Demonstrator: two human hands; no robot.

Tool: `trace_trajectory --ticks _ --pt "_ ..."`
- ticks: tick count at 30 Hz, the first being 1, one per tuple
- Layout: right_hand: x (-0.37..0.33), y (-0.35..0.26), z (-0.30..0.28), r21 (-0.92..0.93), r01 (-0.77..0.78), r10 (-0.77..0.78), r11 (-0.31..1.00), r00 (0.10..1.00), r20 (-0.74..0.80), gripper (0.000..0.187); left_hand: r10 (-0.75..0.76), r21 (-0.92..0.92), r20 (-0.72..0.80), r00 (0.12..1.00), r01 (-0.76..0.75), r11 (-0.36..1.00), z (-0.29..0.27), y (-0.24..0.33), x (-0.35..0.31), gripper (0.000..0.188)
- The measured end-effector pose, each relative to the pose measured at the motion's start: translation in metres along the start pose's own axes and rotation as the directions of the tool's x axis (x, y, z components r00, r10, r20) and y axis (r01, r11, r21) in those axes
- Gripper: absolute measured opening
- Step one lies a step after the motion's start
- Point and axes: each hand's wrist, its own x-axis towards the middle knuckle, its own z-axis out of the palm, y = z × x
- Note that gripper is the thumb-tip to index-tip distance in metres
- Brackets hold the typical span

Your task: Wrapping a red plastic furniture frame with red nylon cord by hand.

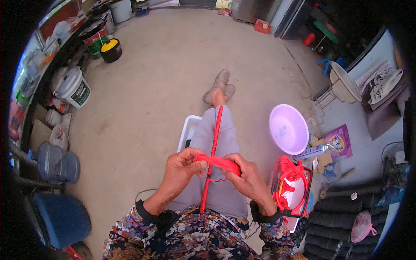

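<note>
A bundle of red cord (pixel 224 164) stretches between my two hands above my lap. My left hand (pixel 184 167) pinches its left end between thumb and fingers. The other end is gripped in my right hand (pixel 246 177), fingers curled round it. Under the bundle, a long red braided cord (pixel 216 135) lies lengthwise over my legs, from near my waist to my shins. A thin red strand loops below the bundle near the braid, which shows a short dark section there. Whether the bundle wraps round the braid or only crosses it, I cannot tell.
To my right a basket (pixel 308 184) holds more red cord (pixel 291 171). Beyond it stands a lilac basin (pixel 288 130), with a spray can (pixel 312 151) and purple packet (pixel 339 142) close by. A white tray (pixel 184 132) is beside my legs. Buckets (pixel 77 89) line the left.
</note>
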Motion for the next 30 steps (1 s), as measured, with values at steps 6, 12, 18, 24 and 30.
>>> trace_trajectory --ticks 6,12,18,24,30 --pt "-0.004 0.001 -0.002 0.104 -0.062 0.055 0.993 0.996 0.074 0.034 -0.069 -0.021 0.021 0.997 0.07 0.997 -0.002 0.0 -0.002 0.016" --pt "0.006 0.012 -0.003 -0.123 0.112 -0.113 0.986 0.994 -0.003 0.034 -0.146 -0.069 -0.045 0.988 0.142 0.987 -0.007 0.002 -0.006 0.014" --pt "-0.006 0.0 0.011 -0.307 0.304 -0.387 0.902 0.884 -0.261 0.025 -0.366 -0.384 -0.055 0.929 0.319 0.867 -0.016 -0.033 -0.023 0.016" --pt "-0.032 0.029 0.049 0.026 0.235 -0.224 0.972 0.949 -0.221 0.017 -0.398 -0.502 -0.027 0.917 0.331 0.799 -0.012 -0.045 -0.029 0.017" --pt "-0.034 0.039 0.058 0.307 -0.06 0.062 0.95 0.998 0.002 0.014 -0.338 -0.523 -0.042 0.94 0.268 0.809 -0.014 -0.052 -0.032 0.018"
